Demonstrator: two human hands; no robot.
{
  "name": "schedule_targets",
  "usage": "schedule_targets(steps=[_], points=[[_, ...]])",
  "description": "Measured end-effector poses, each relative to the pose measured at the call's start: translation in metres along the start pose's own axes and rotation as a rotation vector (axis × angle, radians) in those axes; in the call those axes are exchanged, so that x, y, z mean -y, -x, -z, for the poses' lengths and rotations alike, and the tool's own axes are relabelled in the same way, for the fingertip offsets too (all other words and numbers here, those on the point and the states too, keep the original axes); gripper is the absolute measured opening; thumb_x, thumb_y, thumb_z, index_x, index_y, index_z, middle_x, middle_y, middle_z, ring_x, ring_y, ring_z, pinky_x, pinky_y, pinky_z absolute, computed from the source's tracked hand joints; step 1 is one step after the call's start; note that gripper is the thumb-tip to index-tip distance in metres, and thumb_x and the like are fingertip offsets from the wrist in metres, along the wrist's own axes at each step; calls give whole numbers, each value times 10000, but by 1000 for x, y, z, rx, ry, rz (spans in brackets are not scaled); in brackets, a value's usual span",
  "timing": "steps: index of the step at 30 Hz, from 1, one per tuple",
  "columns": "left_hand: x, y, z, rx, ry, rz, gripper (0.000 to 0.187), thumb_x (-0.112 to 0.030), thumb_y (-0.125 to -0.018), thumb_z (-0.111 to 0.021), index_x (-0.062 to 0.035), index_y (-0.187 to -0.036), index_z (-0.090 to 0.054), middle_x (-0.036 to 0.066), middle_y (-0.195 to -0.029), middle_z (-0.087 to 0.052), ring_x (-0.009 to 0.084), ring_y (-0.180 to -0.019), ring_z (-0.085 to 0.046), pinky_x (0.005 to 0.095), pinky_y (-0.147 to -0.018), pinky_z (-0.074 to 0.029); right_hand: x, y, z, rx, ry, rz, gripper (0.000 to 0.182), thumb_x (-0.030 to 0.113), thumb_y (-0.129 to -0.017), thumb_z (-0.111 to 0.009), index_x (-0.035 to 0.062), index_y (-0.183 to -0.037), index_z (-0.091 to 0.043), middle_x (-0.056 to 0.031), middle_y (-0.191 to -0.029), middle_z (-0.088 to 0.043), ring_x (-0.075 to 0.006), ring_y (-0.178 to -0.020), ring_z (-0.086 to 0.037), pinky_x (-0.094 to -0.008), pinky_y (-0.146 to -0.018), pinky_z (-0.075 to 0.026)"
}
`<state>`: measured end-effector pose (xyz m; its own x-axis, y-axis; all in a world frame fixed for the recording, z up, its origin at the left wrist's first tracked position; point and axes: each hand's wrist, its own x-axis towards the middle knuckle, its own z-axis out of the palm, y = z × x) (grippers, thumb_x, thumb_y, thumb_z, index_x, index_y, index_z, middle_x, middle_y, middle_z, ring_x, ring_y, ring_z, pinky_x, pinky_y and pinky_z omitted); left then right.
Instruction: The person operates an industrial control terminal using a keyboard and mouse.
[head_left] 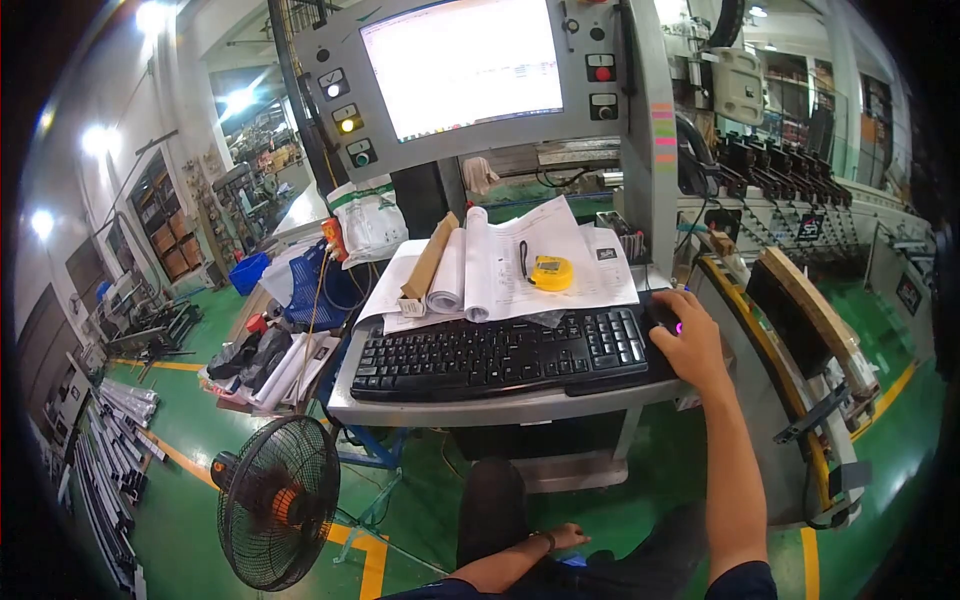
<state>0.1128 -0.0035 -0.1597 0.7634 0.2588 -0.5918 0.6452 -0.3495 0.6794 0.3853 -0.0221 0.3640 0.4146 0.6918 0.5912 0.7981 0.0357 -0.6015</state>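
Observation:
My right hand (690, 338) is wrapped over a black computer mouse (657, 316) at the right end of the console shelf. The mouse is mostly hidden under the palm, and a pink light glows at its side. Low in the view, my left hand (568, 537) rests near my lap, its small visible fingers loosely out and holding nothing I can see. Left of the mouse lies a black keyboard (500, 352). Behind it are rolled paper sheets (478, 270), printed drawings (600, 255), a long cardboard box (430, 258) and a yellow tape measure (550, 273).
A lit monitor (465, 70) in a grey panel with buttons stands above the shelf (470, 408). A black fan (278, 503) is at the lower left, with metal profiles (105, 470) on the floor beyond. Machine parts with a wooden board (815, 305) stand close on the right.

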Motion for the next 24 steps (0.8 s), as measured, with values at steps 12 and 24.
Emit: schedule_targets(steps=[12,24], points=[[-2,-2,7,116,-51,45,869,-763,-990,-684,-86,-1535,-687,216,-1603,-628,413,-1471,-602,542,-1233,-468,0,0,0,-23,8,-8,523,238,-855,-737,70,-1350,-728,-152,-1351,-736,-406,-1174,-742,-457,-1017,-585],[0,-4,4,87,-64,44,874,-766,-978,-693,-89,-1530,-694,209,-1564,-668,409,-1453,-621,531,-1233,-472,-4,1,-2,-48,21,29,455,246,-849,-746,80,-1273,-747,-146,-1298,-746,-406,-1114,-751,-456,-967,-595]])
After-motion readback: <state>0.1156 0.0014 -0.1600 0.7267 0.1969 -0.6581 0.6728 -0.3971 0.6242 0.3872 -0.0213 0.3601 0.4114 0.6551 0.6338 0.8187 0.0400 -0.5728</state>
